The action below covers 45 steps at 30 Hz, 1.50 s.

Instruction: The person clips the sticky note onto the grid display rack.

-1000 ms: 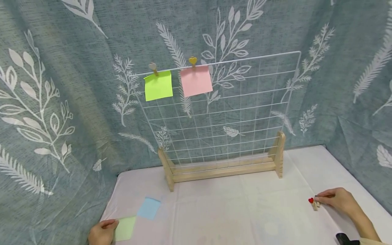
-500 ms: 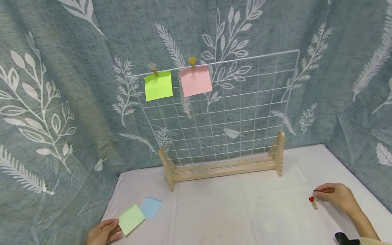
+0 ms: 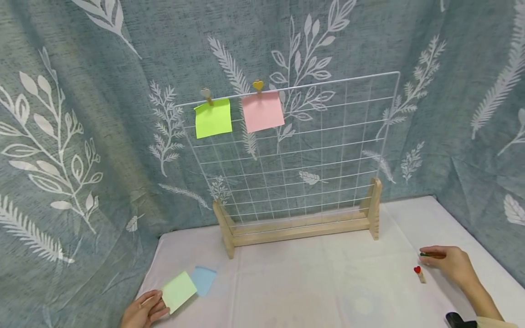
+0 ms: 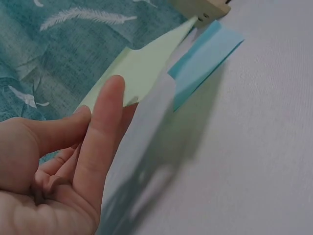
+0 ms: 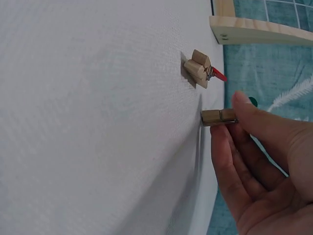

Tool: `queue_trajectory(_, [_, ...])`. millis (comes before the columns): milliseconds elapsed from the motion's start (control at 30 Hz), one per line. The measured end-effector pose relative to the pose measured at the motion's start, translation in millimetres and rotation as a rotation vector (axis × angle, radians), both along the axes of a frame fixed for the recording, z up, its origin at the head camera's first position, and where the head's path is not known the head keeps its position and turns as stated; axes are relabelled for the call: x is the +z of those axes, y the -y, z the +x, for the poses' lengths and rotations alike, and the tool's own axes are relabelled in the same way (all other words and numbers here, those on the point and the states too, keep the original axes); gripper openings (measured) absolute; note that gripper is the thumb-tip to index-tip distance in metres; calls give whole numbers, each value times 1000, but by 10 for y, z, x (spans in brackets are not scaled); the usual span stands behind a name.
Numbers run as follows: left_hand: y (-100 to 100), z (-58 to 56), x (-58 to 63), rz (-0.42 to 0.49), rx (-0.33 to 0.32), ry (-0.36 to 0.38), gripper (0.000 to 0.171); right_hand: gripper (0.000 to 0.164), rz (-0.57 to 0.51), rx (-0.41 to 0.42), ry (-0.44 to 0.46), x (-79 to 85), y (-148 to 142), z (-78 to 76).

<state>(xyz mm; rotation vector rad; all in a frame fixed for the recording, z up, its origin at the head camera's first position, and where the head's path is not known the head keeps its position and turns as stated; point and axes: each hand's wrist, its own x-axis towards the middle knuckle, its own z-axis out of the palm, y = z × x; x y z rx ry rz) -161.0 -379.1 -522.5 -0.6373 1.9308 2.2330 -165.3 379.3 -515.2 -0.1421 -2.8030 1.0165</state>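
Observation:
My left hand [image 3: 143, 310] pinches a pale green sticky note [image 3: 179, 291] by its near corner, thumb against fingers, and holds it tilted above the white cloth. A blue sticky note [image 3: 203, 279] lies just beyond, partly overlapped by the green one in the head view. At the right, my right hand [image 3: 451, 264] pinches a small wooden clothespin [image 5: 217, 117] with a bit of dark green [image 5: 253, 101] showing past the thumb. Close by on the cloth lies another wooden clothespin [image 5: 198, 68] with a red heart [image 3: 417, 269].
A white wire grid [image 3: 324, 159] stands in a wooden base [image 3: 299, 231] at the back. On its top bar, heart clothespins hold a bright green note [image 3: 213, 119] and a pink note [image 3: 263, 112]. Patterned curtains [image 3: 123, 191] surround the table. A black object [image 3: 459, 320] is at the right wrist.
My left hand has lifted the pale green note off the cloth and turned it. My right hand has picked up the green clothespin from beside the red-heart one and moved slightly away.

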Motion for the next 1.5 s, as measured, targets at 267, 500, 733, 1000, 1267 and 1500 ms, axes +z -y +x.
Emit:
queue_trajectory(267, [38,-53,18,196,-71,57,31,30,7,5,-7,-21,-14,-31])
queue_trajectory(500, [-103,-59,32,60,-32,-9,46,34,-3,-7,11,-21,-25,-64])
queue_trajectory(733, [-306,-53,40,-32,65,-30,56,33,15,-3,-26,-26,-8,-90])
queue_trajectory(1000, [-597,-215,51,-154,28,-71,54,28,19,3,-52,92,52,-115])
queue_trajectory(1267, [-992,-392,96,-148,28,-185,42,28,13,13,-83,158,197,-211])
queue_trajectory(1500, [-1371,-515,94,-149,-19,-234,36,30,-33,73,-71,211,346,-307])
